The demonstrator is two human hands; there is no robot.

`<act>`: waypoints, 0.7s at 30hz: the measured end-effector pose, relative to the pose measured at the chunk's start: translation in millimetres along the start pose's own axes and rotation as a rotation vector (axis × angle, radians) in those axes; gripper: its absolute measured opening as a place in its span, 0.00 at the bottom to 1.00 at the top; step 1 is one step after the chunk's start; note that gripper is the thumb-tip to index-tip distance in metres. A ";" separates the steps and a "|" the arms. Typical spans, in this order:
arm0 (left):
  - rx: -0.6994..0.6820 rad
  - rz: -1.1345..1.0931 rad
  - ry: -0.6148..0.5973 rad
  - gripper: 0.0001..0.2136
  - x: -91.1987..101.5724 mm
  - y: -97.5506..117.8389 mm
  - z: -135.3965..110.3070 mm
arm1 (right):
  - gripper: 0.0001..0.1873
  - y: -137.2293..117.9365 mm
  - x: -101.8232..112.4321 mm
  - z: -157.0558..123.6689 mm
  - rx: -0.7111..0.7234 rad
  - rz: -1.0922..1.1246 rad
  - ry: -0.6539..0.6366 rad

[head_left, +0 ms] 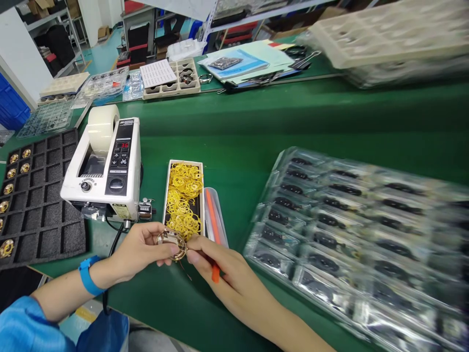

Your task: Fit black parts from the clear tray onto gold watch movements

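Observation:
My left hand [146, 247] pinches a round gold-coloured metal part [171, 244], an open ring with something pale inside. At its right edge the thumb and forefinger of my right hand [223, 274] are closed against it; whether they also hold something small is hidden. A thin reddish strand [185, 271] hangs below the part. Just beyond my fingers is a white box [202, 195] full of thin yellow rings [183, 195]. An orange stick [212, 215] lies over a clear plastic tray [221, 220] and shows again through the gap in my right hand; I cannot tell if it is held.
A white tape dispenser [126, 190] stands left of the box, with a small metal counter [145, 209] beside it. Further left lies a black foam tray [54, 215] with several gold parts. Clear trays [252, 244] of dark pieces fill the right. Papers [252, 58] lie at the back.

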State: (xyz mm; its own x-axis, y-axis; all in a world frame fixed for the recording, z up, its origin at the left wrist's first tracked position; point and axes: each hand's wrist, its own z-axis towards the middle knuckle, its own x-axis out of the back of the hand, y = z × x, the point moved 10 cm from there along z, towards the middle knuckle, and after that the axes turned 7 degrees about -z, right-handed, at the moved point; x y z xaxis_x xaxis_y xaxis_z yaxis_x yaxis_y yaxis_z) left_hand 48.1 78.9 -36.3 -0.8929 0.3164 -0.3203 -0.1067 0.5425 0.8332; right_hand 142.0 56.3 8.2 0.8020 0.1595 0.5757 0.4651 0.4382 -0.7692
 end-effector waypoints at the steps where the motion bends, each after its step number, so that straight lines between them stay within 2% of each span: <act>1: -0.008 0.000 -0.002 0.22 0.2 0.4 0.2 | 0.13 0.5 0.3 0.1 -0.008 0.003 0.003; 4: -0.070 0.061 -0.021 0.19 -0.6 4.1 -0.2 | 0.15 2.7 3.2 0.6 -0.048 0.030 0.027; 6: -0.203 0.223 0.021 0.15 3.1 14.0 -3.1 | 0.17 7.6 7.3 0.8 -0.104 0.061 0.061; 8: -0.473 0.504 0.081 0.09 1.8 34.7 -13.5 | 0.21 16.2 10.9 0.5 -0.189 0.110 0.093; 10: -0.829 0.832 0.099 0.07 -13.8 53.2 -34.4 | 0.25 25.2 8.6 -0.2 -0.275 0.195 0.078; 12: -1.134 1.102 0.087 0.10 -32.3 57.1 -55.7 | 0.28 32.3 -1.4 -2.0 -0.358 0.342 0.007; 13: -1.241 1.201 0.092 0.11 -38.2 56.5 -63.2 | 0.28 34.8 -8.4 -3.6 -0.400 0.437 -0.040; 16: -1.397 1.346 0.105 0.14 -46.5 56.9 -73.7 | 0.26 36.5 -27.6 -9.5 -0.504 0.724 -0.151; 21: -1.504 1.389 0.045 0.15 -58.7 61.5 -83.8 | 0.24 32.2 -38.4 -10.0 -0.547 0.977 -0.163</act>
State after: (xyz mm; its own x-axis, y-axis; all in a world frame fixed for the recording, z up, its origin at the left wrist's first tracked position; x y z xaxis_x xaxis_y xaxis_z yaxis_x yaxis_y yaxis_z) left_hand 57.3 28.5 71.5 -0.6809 -0.1631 0.7140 0.3322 -0.9376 0.1027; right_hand 130.0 55.5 -41.4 0.8718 0.3525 -0.3400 -0.2001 -0.3773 -0.9042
